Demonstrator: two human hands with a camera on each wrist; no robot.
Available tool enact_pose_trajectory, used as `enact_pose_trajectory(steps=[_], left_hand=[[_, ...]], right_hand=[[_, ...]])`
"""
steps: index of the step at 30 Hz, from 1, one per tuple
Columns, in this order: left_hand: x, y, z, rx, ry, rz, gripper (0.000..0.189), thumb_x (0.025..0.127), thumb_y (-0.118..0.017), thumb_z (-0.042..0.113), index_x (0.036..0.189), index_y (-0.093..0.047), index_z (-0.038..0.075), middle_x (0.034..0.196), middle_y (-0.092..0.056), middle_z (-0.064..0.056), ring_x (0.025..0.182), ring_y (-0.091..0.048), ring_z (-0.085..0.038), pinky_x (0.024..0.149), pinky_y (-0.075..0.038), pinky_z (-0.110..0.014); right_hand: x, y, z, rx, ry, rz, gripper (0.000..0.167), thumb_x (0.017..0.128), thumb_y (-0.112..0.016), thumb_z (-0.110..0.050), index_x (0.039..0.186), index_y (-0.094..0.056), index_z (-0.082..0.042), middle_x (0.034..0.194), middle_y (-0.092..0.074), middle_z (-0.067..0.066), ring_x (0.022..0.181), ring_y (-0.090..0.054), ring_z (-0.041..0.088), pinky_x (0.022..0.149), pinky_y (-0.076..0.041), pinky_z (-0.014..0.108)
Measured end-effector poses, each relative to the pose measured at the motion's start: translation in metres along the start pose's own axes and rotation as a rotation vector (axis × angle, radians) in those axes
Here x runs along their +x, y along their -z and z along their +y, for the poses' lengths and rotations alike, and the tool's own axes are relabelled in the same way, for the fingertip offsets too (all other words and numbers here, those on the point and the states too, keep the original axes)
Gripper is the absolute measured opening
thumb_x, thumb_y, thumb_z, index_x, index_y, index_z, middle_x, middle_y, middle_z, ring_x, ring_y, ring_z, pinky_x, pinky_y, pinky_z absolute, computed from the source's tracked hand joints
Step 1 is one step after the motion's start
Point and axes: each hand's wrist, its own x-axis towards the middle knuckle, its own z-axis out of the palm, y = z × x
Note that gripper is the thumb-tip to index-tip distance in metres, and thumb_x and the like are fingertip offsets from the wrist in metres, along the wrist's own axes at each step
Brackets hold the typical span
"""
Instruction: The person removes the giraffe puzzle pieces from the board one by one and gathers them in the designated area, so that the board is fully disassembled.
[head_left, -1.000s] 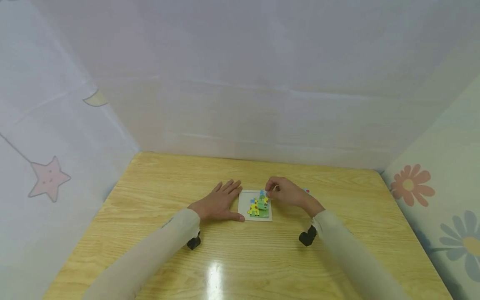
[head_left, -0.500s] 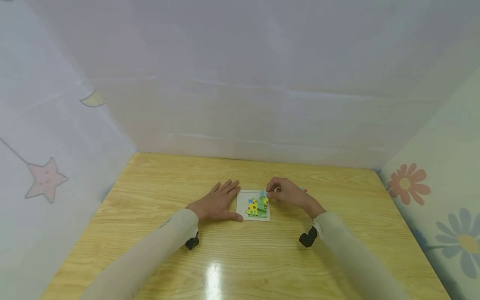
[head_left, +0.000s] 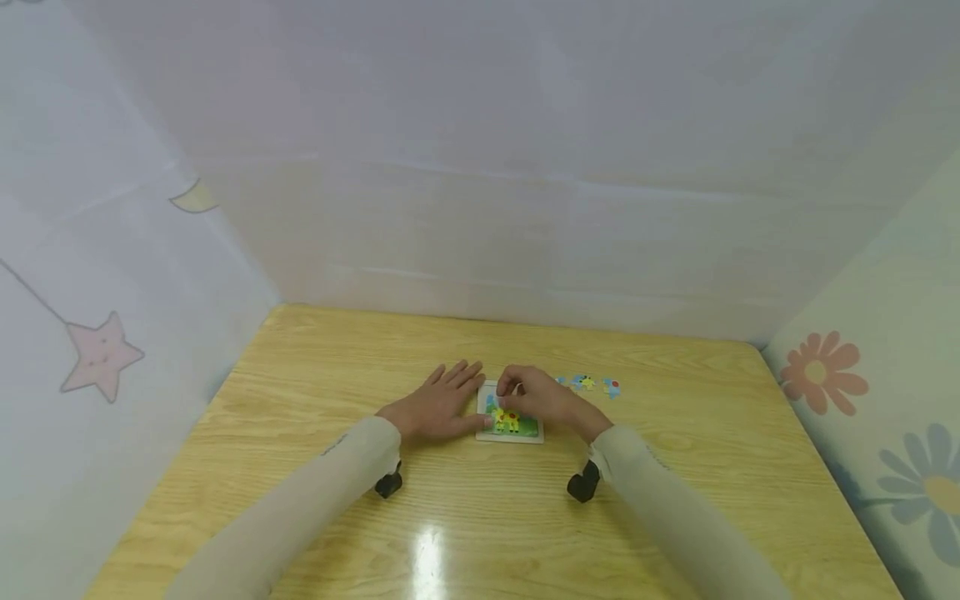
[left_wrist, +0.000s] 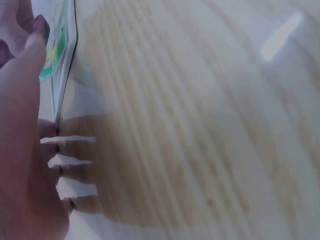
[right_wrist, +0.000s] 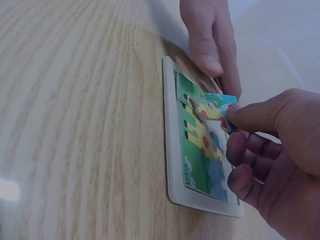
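A small white-framed jigsaw puzzle tray [head_left: 512,440] lies on the table, with giraffe-picture pieces in it. My left hand [head_left: 438,408] lies flat with spread fingers at the tray's left side, its thumb over the edge. In the right wrist view, my right hand [right_wrist: 285,145] pinches a yellow, red and blue puzzle piece [right_wrist: 212,113] between thumb and finger, tilted above the tray. Beneath it show seated green and yellow pieces [right_wrist: 200,137]. My right hand covers the tray's upper right part in the head view. The left wrist view shows mostly table and the left hand [left_wrist: 20,140].
Several loose puzzle pieces [head_left: 585,382] lie on the wooden table [head_left: 480,517] to the right of the tray, behind my right forearm. Pale printed cloth walls [head_left: 480,233] stand behind the table and on both sides.
My right hand has moved left from the tray's right edge to over its middle, bringing the puzzle piece along. The loose pieces it covered now show. My left hand stays put.
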Motion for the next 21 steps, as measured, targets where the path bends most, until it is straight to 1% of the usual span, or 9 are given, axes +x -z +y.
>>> enact_pose_trajectory(steps=[2,4,7,10,13,17,21], left_hand=[[0.0,0.0,0.001,0.005,-0.004,0.009,0.094,0.105,-0.041,0.074,0.171,-0.023,0.011,0.183,-0.008,-0.008,0.17,-0.005,-0.034,0.137,-0.007,-0.062],[0.0,0.0,0.002,0.01,-0.009,0.015,0.093,0.105,-0.043,0.072,0.171,-0.024,0.01,0.182,-0.009,-0.009,0.17,-0.006,-0.035,0.136,-0.008,-0.062],[0.0,0.001,0.004,0.015,-0.015,0.019,0.093,0.105,-0.047,0.071,0.171,-0.025,0.009,0.182,-0.01,-0.011,0.17,-0.006,-0.036,0.136,-0.009,-0.063],[0.0,0.0,0.004,0.013,-0.014,0.021,0.093,0.104,-0.048,0.071,0.17,-0.026,0.008,0.182,-0.01,-0.011,0.17,-0.007,-0.036,0.136,-0.01,-0.063],[0.001,0.0,0.004,0.015,-0.01,0.02,0.094,0.104,-0.048,0.072,0.17,-0.026,0.009,0.182,-0.009,-0.01,0.17,-0.006,-0.036,0.136,-0.009,-0.063],[0.001,-0.001,0.003,0.004,-0.013,0.018,0.094,0.105,-0.047,0.071,0.171,-0.024,0.008,0.182,-0.008,-0.011,0.17,-0.005,-0.036,0.136,-0.008,-0.063],[-0.001,-0.001,0.002,-0.01,-0.016,0.009,0.093,0.105,-0.047,0.069,0.171,-0.021,0.008,0.182,-0.006,-0.011,0.17,-0.003,-0.036,0.136,-0.006,-0.063]], right_hand=[[0.001,-0.002,0.001,0.01,-0.004,-0.003,0.006,0.107,-0.065,-0.015,0.111,-0.066,-0.011,0.104,-0.07,0.006,0.084,-0.061,0.015,0.072,-0.052,0.027],[0.001,-0.004,0.001,0.016,-0.01,-0.006,0.006,0.108,-0.064,-0.015,0.111,-0.065,-0.011,0.104,-0.069,0.007,0.081,-0.061,0.015,0.07,-0.052,0.027],[0.001,-0.005,0.001,0.034,-0.022,-0.002,0.006,0.109,-0.062,-0.014,0.112,-0.065,-0.011,0.105,-0.069,0.008,0.082,-0.062,0.016,0.071,-0.053,0.027],[0.0,-0.003,-0.001,0.067,-0.043,0.024,0.007,0.109,-0.06,-0.012,0.114,-0.064,-0.01,0.109,-0.068,0.009,0.085,-0.064,0.02,0.071,-0.055,0.029],[-0.004,0.003,-0.001,0.081,-0.061,0.062,0.008,0.11,-0.059,-0.012,0.116,-0.064,-0.009,0.112,-0.067,0.01,0.089,-0.065,0.022,0.074,-0.055,0.03],[-0.013,0.016,0.005,0.054,-0.058,0.102,0.009,0.11,-0.059,-0.011,0.115,-0.064,-0.006,0.111,-0.068,0.011,0.093,-0.062,0.02,0.077,-0.052,0.028],[-0.03,0.034,0.019,0.056,-0.084,0.127,0.009,0.109,-0.059,-0.01,0.114,-0.064,-0.004,0.11,-0.067,0.013,0.087,-0.059,0.019,0.07,-0.049,0.026]])
